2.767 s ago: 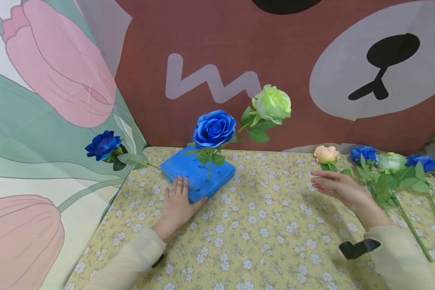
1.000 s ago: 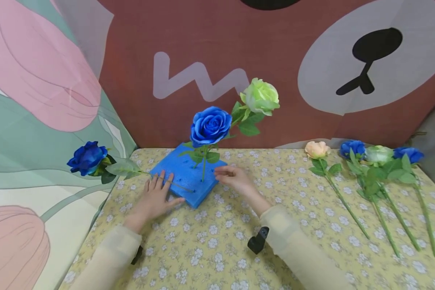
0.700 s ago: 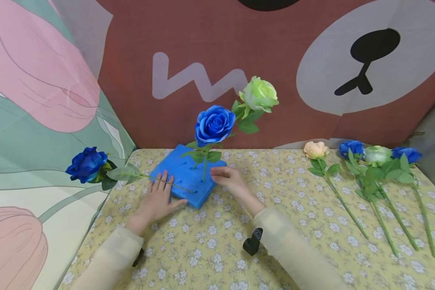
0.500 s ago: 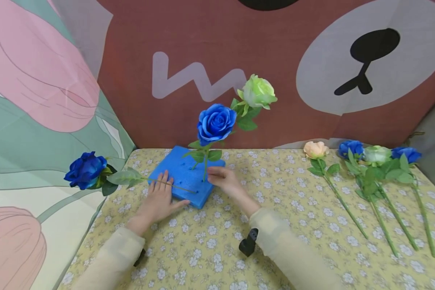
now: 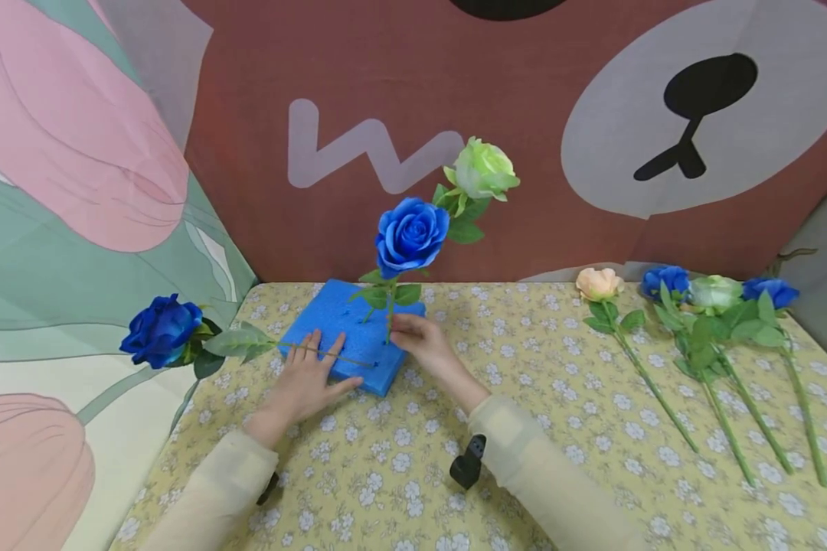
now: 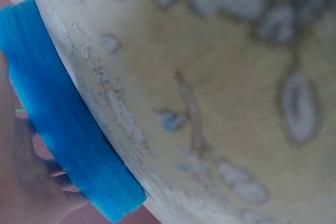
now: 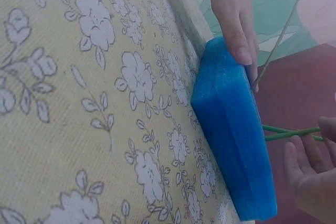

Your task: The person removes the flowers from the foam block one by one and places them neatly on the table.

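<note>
A blue foam block [image 5: 338,314] lies on the table with holes in its top. Three artificial roses stand in it: a blue rose [image 5: 412,233], a pale green rose [image 5: 484,170] behind, and a darker blue rose [image 5: 161,330] leaning far left over the block's edge. My left hand [image 5: 306,386] rests on the block's near left part, fingers spread, beside the leaning stem; the left wrist view shows it along the block's side. With thumb and fingers, my right hand [image 5: 430,348] pinches the middle blue rose's stem [image 7: 294,134] low, close above the foam.
On the right of the flowered tablecloth [image 5: 413,490] lie several loose roses: a peach rose [image 5: 598,284], a blue rose [image 5: 665,282], a pale green rose [image 5: 715,294] and another blue rose [image 5: 770,292]. A printed backdrop [image 5: 262,214] rises behind the table.
My right hand has come from the loose flowers to the middle blue rose's stem. The block has turned slightly, the green rose has swung left and the leaning rose sits lower. My left hand stays on the foam.
</note>
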`<action>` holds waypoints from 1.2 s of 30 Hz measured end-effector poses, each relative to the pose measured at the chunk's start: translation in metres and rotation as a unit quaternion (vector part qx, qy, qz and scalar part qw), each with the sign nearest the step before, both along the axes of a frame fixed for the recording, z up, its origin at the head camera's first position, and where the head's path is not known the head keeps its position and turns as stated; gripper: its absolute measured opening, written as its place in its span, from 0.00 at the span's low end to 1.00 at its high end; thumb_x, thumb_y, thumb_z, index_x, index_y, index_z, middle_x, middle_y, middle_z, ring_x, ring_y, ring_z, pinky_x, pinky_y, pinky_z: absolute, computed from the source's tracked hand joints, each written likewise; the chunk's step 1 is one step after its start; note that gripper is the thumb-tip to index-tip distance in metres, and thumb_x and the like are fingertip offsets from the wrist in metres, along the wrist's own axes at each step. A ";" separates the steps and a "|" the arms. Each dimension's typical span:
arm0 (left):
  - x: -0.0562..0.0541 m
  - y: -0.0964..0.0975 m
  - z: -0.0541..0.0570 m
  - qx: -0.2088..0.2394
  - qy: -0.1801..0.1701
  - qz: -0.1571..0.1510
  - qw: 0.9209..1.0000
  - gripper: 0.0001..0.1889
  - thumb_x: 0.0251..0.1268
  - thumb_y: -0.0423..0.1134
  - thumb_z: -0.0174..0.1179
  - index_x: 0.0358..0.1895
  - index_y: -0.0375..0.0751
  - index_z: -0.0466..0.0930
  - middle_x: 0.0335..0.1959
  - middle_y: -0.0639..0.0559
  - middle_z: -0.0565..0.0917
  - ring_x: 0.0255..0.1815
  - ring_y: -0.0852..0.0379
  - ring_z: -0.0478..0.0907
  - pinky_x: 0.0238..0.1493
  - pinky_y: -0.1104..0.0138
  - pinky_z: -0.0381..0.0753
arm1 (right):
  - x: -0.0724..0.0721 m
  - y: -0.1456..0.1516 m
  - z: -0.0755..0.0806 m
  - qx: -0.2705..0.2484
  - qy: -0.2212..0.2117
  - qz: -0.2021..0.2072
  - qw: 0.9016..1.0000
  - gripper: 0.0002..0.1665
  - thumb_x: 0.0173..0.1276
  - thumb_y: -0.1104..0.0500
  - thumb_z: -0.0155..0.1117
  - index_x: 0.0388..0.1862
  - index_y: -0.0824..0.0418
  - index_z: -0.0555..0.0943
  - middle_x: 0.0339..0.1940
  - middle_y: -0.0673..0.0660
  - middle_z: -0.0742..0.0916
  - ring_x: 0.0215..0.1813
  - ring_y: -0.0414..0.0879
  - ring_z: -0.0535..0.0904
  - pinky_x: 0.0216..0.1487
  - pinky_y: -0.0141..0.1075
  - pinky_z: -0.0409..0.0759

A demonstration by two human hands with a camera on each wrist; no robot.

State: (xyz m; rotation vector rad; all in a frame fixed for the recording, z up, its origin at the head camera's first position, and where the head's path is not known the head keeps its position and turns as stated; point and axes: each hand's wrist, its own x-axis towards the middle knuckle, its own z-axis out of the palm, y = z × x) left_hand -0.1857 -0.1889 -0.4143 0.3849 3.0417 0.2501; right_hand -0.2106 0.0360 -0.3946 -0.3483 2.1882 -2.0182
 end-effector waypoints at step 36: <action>-0.004 0.015 0.008 -0.016 -0.076 0.039 0.996 0.53 0.59 0.74 0.46 0.77 0.42 0.41 0.75 0.25 0.35 0.76 0.29 0.31 0.72 0.34 0.37 | -0.006 -0.007 0.002 -0.033 -0.033 -0.047 0.998 0.13 0.68 0.64 0.60 0.47 0.73 0.78 0.46 0.64 0.84 0.44 0.45 0.81 0.52 0.39 0.84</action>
